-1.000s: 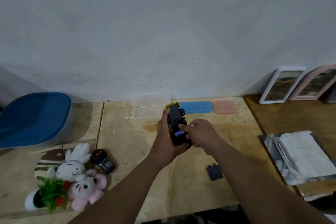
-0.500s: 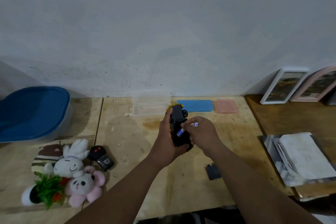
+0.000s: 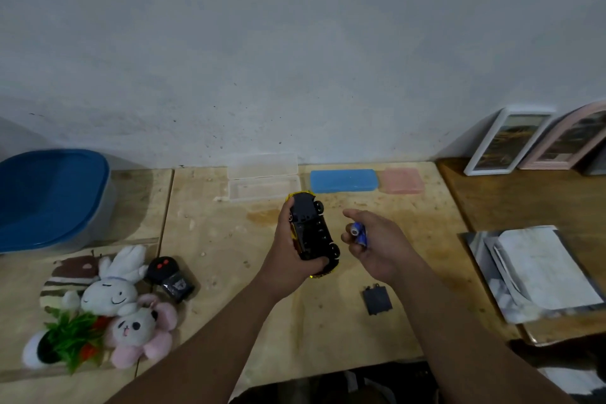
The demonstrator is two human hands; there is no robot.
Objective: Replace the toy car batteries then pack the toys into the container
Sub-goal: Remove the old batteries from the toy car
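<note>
My left hand (image 3: 288,259) grips a yellow toy car (image 3: 311,233), turned upside down so its black underside and open battery bay face me. A little to its right, my right hand (image 3: 377,246) holds blue batteries (image 3: 359,233) in its fingers, apart from the car. The black battery cover (image 3: 377,300) lies on the wooden table (image 3: 229,239) below my right hand. A blue-lidded container (image 3: 49,197) stands at the far left. Plush toys (image 3: 108,298) and a black remote control (image 3: 169,277) lie at the front left.
A clear plastic case (image 3: 264,177), a blue case (image 3: 342,180) and a pink case (image 3: 403,180) sit along the wall. Two picture frames (image 3: 511,141) lean at the back right. Papers on a tray (image 3: 537,269) lie at the right. A small potted plant (image 3: 65,341) sits by the plush toys.
My right hand has pulled the blue batteries out of the car's underside and moved right, away from the car. The left hand still holds the car.
</note>
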